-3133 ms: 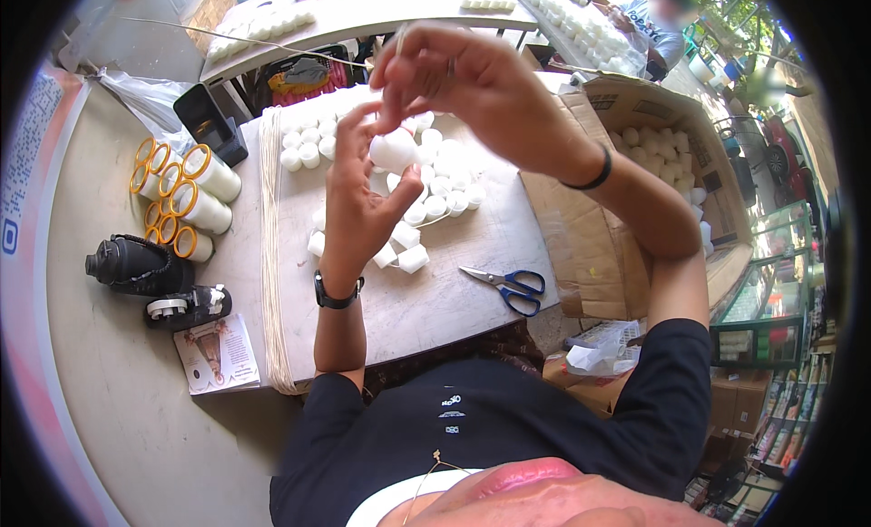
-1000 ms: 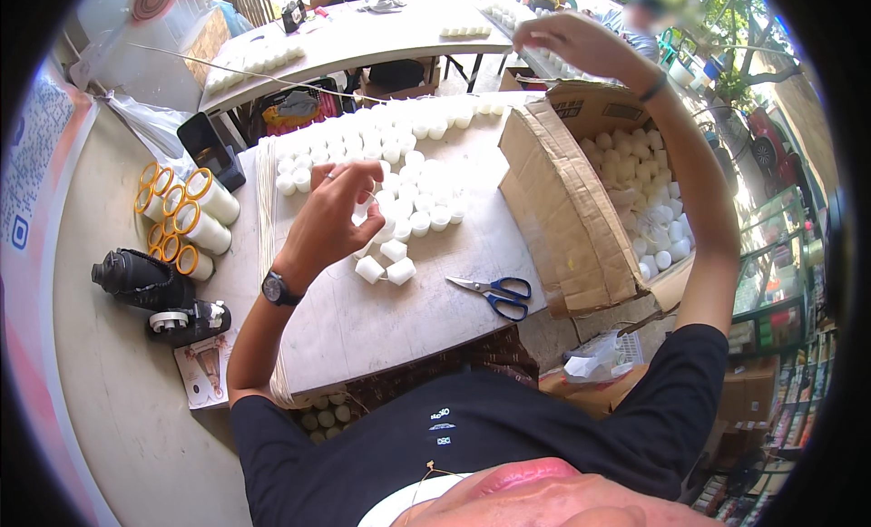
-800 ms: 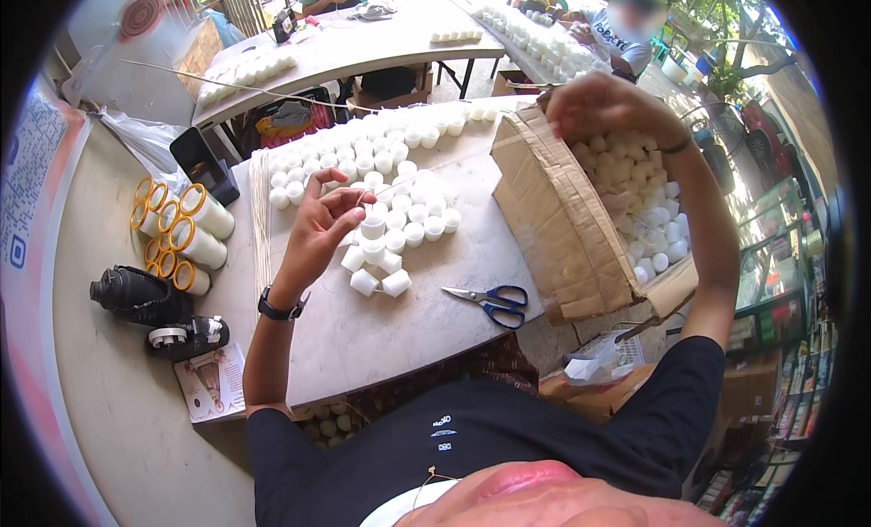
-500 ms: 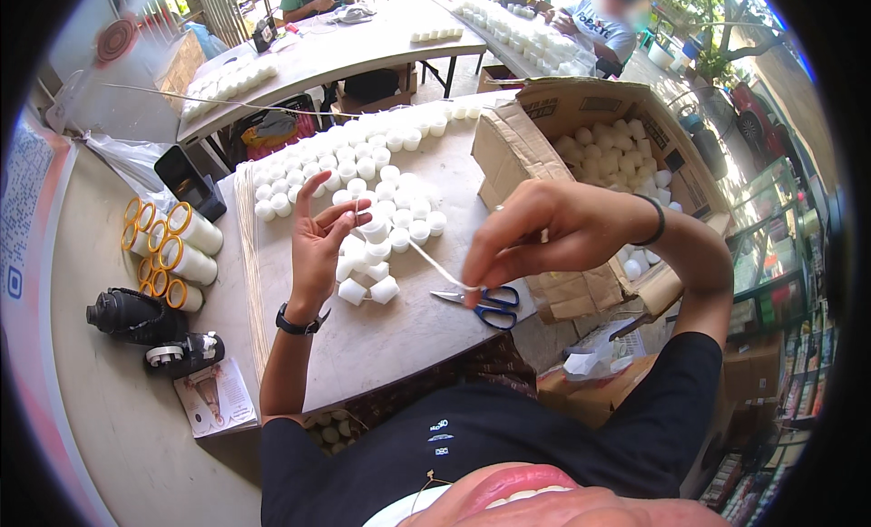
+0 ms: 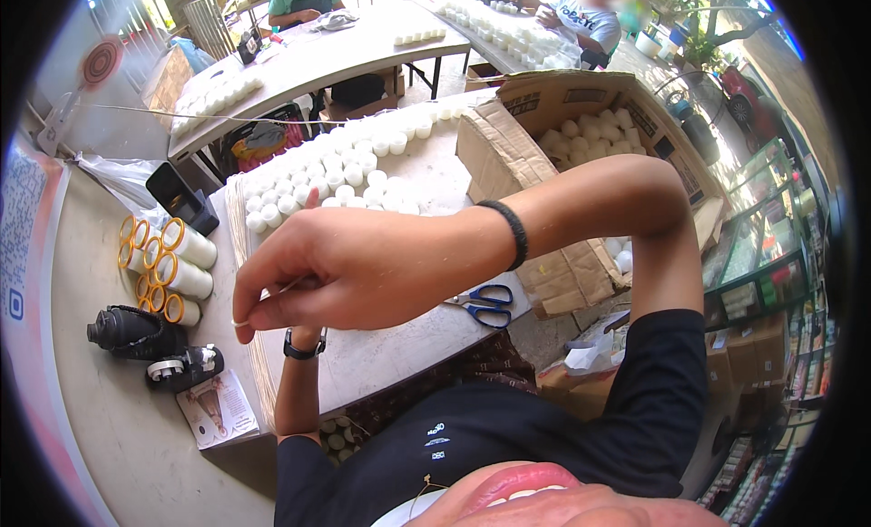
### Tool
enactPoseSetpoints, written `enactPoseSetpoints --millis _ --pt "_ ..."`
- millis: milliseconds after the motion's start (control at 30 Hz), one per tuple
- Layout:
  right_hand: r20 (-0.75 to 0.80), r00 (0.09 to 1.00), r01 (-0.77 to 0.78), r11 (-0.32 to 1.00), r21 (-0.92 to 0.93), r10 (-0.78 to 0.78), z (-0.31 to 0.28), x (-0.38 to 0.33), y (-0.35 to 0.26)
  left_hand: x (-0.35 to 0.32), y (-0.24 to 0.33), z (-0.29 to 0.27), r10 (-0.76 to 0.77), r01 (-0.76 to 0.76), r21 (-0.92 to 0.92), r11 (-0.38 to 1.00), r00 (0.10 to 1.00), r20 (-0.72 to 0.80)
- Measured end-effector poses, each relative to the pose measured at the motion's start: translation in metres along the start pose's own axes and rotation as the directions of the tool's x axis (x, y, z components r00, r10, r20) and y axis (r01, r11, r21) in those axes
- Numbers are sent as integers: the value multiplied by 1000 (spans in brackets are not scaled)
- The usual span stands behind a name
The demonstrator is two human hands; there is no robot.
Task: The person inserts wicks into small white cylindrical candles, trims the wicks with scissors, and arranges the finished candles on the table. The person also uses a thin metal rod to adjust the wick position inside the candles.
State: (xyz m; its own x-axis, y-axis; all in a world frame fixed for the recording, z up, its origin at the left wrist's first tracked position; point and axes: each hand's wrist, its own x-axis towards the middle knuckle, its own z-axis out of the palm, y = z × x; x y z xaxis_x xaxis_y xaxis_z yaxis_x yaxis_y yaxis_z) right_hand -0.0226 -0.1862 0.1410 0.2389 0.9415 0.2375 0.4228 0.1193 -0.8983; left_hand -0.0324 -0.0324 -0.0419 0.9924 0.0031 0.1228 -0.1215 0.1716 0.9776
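My right hand (image 5: 363, 268) reaches across to the left, its thumb and fingers pinching a thin white cord (image 5: 240, 324). A small bit of the cord shows at the fingertips. Behind it, my left hand (image 5: 313, 198) is mostly covered; only a fingertip above and the wrist with a black watch show, so its grip is hidden. Rows of small white cup-like cylinders (image 5: 331, 177) stand on the table (image 5: 381, 364) beyond my hands. Blue-handled scissors (image 5: 490, 306) lie to the right of my right wrist.
A cardboard box (image 5: 508, 155) of white cylinders stands at the right. Long pale cords (image 5: 238, 209) run along the table's left side. Farther left are orange-rimmed white tubes (image 5: 186, 275), a black bottle (image 5: 136, 327) and a black device (image 5: 181, 199). Two people sit at far tables.
My right hand has swung left from above the scissors, across my left hand, with the cord still pinched. It now covers most of my left hand and the nearer white cylinders.
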Motion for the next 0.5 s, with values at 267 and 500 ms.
enactPoseSetpoints --millis 267,500 --pt "41 999 -2 994 110 -3 -2 0 -7 -1 -19 -19 168 -147 190 971 981 -100" --pt "-103 988 -94 983 160 111 -47 -28 -6 8 -19 -25 381 -297 374 878 908 -174"
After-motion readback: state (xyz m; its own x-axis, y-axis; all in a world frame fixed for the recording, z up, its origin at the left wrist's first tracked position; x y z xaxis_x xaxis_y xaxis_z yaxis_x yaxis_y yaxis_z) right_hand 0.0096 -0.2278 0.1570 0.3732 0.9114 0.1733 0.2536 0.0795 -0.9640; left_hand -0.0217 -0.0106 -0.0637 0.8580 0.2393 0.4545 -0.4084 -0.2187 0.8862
